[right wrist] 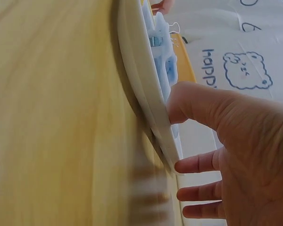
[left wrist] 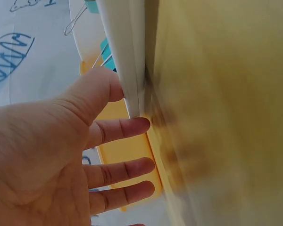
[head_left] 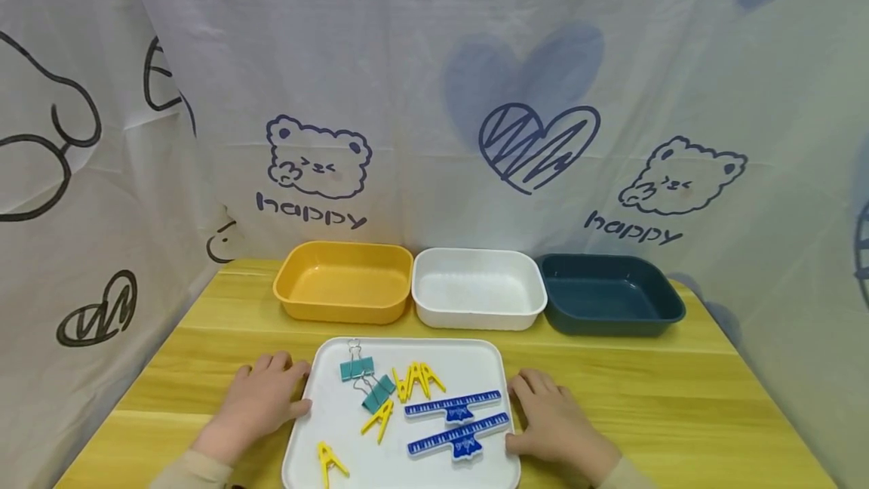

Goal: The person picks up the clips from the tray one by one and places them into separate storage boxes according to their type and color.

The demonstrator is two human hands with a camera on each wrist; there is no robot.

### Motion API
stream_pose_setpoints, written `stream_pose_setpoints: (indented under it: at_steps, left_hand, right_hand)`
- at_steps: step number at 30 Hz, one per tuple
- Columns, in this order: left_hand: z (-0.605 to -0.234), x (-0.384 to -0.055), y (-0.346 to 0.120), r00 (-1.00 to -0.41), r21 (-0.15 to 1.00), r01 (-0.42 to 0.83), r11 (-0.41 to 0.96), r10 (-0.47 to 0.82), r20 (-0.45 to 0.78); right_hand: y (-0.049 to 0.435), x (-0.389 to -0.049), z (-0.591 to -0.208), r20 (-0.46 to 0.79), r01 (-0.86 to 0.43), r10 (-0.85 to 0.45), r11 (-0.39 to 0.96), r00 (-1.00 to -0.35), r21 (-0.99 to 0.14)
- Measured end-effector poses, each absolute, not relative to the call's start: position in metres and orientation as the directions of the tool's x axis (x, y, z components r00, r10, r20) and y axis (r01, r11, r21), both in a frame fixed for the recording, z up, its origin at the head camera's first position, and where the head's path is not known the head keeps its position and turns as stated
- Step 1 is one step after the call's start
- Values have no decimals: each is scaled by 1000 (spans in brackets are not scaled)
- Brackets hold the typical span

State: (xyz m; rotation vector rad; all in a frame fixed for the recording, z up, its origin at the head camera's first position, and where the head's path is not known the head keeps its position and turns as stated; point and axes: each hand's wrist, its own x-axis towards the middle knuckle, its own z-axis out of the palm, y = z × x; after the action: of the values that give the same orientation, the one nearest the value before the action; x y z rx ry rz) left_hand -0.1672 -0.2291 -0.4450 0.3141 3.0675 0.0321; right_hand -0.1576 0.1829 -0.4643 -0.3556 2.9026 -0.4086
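Observation:
A white tray (head_left: 400,466) lies on the table between the two hands. My left hand (head_left: 261,402) is at its left edge, thumb on the rim and the other fingers extended and spread beside it. At the right edge, my right hand (head_left: 560,425) touches the rim with its thumb, fingers also extended. On the tray lie two teal binder clips (head_left: 357,369), several yellow clothespins (head_left: 379,421), and two blue clips with long piano-key bars (head_left: 458,440). The left wrist view shows the left thumb (left wrist: 106,87) against the rim; the right wrist view shows the right thumb (right wrist: 184,101) likewise.
Behind the tray stand a yellow bin (head_left: 344,315), a white bin (head_left: 478,319) and a dark teal bin (head_left: 611,325), side by side in a row. They sit on a wood-grain table (head_left: 679,398). A printed white cloth (head_left: 421,96) hangs behind and at the sides.

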Motion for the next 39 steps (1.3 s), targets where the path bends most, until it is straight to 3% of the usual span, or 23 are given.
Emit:
stream_pose_setpoints:
  at_steps: [24, 39]
  left_hand:
    - [-443, -181, -165, -966, 43, 242, 969, 245, -85]
    - [-448, -182, -139, -958, 48, 263, 963, 267, -104]
  right_hand:
    - [240, -164, -447, -197, -154, -190, 971, -962, -185]
    - [265, -167, -439, -307, -95, -142, 982, -941, -163]
